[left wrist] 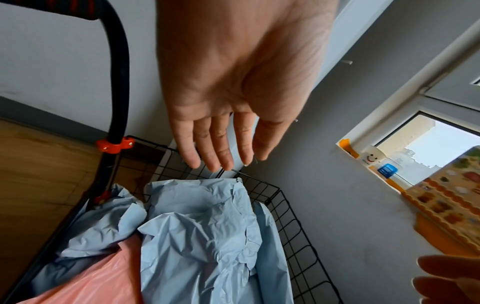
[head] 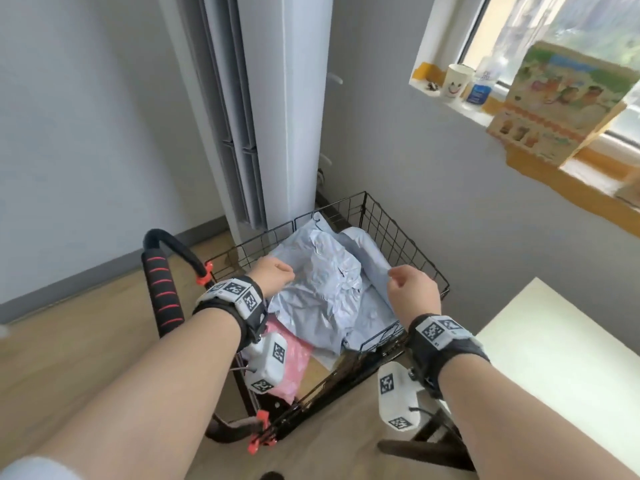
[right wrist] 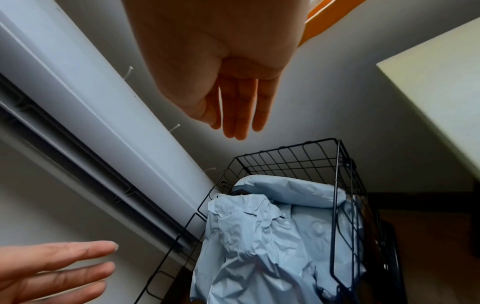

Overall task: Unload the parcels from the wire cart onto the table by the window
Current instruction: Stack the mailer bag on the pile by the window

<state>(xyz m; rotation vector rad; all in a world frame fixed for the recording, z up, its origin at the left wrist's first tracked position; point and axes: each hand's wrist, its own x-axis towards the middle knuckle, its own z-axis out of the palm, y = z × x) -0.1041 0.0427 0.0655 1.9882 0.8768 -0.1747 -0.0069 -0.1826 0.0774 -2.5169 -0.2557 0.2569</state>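
Note:
The black wire cart (head: 398, 230) stands in the corner, holding several crumpled light-blue poly-bag parcels (head: 329, 278) and a pink parcel (head: 294, 362) at its near end. My left hand (head: 273, 275) hovers over the left side of the top blue parcel (left wrist: 202, 236); its fingers (left wrist: 221, 144) are straight and hold nothing. Over the cart's right side, my right hand (head: 412, 289) hangs above the blue parcels (right wrist: 259, 246) with straight, empty fingers (right wrist: 239, 115). The pale table (head: 554, 341) lies to the right of the cart.
A tall white air-conditioner unit (head: 277, 116) stands behind the cart. The cart's black and red handle (head: 162, 289) rises on the left. On the window sill sit a smiley cup (head: 457, 81), a bottle (head: 481, 88) and a colourful carton (head: 561, 102).

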